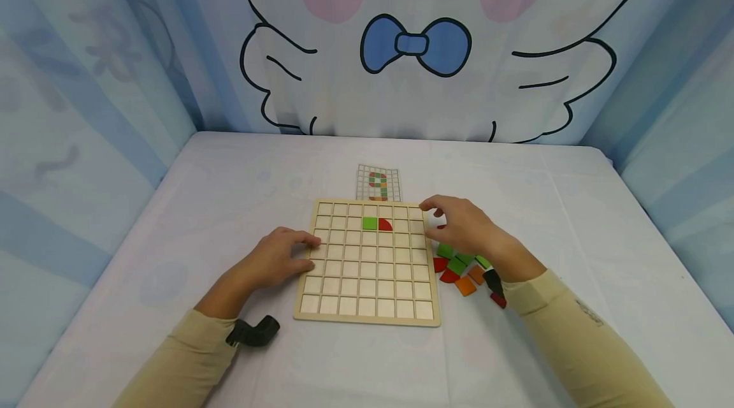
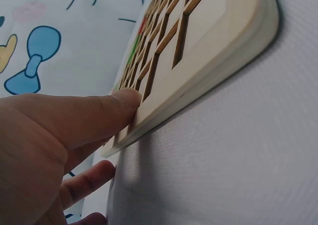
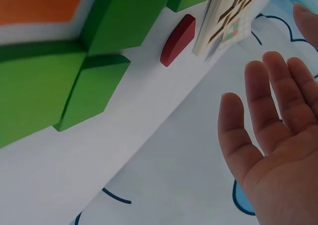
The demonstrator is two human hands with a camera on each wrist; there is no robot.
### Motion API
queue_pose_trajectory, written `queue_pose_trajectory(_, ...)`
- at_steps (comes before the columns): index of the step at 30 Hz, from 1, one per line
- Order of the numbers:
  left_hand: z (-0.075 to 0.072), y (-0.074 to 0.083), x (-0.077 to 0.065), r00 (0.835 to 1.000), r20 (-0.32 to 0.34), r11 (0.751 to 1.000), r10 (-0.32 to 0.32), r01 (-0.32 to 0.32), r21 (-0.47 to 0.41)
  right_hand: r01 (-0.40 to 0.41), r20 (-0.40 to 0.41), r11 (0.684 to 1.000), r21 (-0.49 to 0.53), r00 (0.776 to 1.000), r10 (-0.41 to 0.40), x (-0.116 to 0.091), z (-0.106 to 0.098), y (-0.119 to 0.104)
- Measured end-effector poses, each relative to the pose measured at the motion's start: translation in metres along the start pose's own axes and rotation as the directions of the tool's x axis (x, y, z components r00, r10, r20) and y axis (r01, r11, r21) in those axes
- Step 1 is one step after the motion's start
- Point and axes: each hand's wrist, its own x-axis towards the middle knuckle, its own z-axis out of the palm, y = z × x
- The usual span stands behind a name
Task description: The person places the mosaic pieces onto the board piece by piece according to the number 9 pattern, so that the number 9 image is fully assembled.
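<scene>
A wooden grid board (image 1: 367, 290) lies flat in front of the person, holding a green square tile (image 1: 369, 224) and a red quarter-round tile (image 1: 385, 224) side by side near its top. At the board's left edge is the left hand (image 1: 278, 258); in the left wrist view its thumb (image 2: 126, 98) rests on the wooden rim, the other fingers loosely extended. By the upper right corner is the right hand (image 1: 464, 226), its thumb and index finger apart at the rim; whether they touch it I cannot tell. The right wrist view shows relaxed fingers (image 3: 258, 93) with nothing held.
Right of the board, partly under the right hand, lie loose green tiles (image 1: 457, 266), red tiles (image 1: 450, 276) and orange tiles (image 1: 466, 285). Behind the board lies a pattern card (image 1: 393, 186), its lower part hidden. Patterned curtains (image 1: 413, 102) enclose the white table (image 1: 258, 178).
</scene>
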Motion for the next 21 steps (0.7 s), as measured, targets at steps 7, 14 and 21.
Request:
queue_pose_trajectory(7, 0.0, 0.0, 0.0, 1.0, 0.001, 1.0, -0.002, 0.002, 0.002, -0.029, 0.016, 1.0, 0.0, 0.999, 0.029, -0.005, 0.002, 0.007)
queue_pose_trajectory(14, 0.0, 0.0, 0.0, 1.0, 0.0, 1.0, -0.004, 0.004, 0.003, -0.045, 0.015, 0.999, -0.014, 0.999, 0.046, -0.008, 0.002, 0.01)
queue_pose_trajectory(21, 0.0, 0.0, 0.0, 1.0, -0.002, 1.0, -0.002, 0.002, -0.002, -0.075, 0.018, 0.997, 0.003, 0.997, 0.075, -0.012, 0.003, 0.014)
